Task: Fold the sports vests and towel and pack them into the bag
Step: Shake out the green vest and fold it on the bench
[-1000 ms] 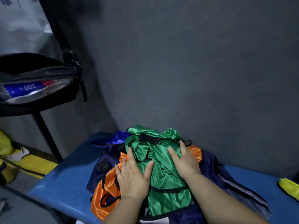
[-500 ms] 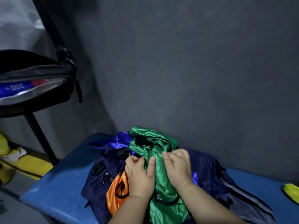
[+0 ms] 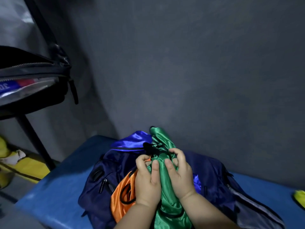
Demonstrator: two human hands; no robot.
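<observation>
A navy bag (image 3: pixel 115 166) lies open on a blue bench (image 3: pixel 54 187). A shiny green vest (image 3: pixel 168 200) is bunched on top of it, running from the bag's far side down toward me. My left hand (image 3: pixel 148 180) grips the green vest's left side with curled fingers. My right hand (image 3: pixel 179 172) grips its right side close beside the left. An orange vest (image 3: pixel 122 195) with black trim sticks out from under my left hand. A bright blue vest (image 3: pixel 132 141) shows at the bag's far edge. No towel is in view.
A grey wall (image 3: pixel 198 80) stands right behind the bench. A black bag (image 3: pixel 33 76) with a clear pocket sits on a stand at the left. Yellow items (image 3: pixel 24 167) lie on the floor at left, and something yellow (image 3: pixel 299 198) sits at the bench's right edge.
My hands went from lying flat on the green vest to curling and bunching it together. The vest is narrower now, and less of the orange vest shows.
</observation>
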